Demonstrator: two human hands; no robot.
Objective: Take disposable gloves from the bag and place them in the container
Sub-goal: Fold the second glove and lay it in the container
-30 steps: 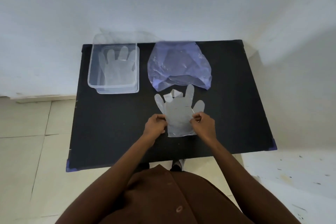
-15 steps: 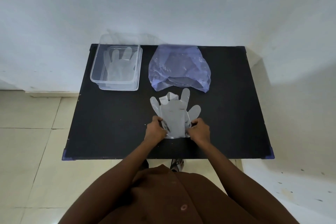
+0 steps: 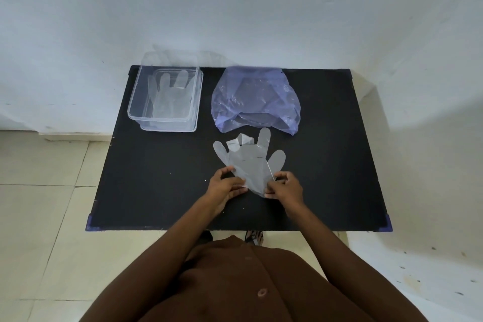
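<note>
With my left hand (image 3: 226, 187) and right hand (image 3: 283, 188) each pinching the cuff of the clear disposable glove (image 3: 249, 162) at frame centre, I fear its folded fingers snagging the container (image 3: 164, 98) rim upper left.

One view only — a wide-angle camera on the person's head, looking forward and steeply down. It takes in the whole black table (image 3: 162, 178) at arm's length, the white wall (image 3: 235, 8) behind it, tiled floor (image 3: 39, 204) at left — and the wearer's own brown shirt (image 3: 248, 282) filling the bottom edge.
</note>
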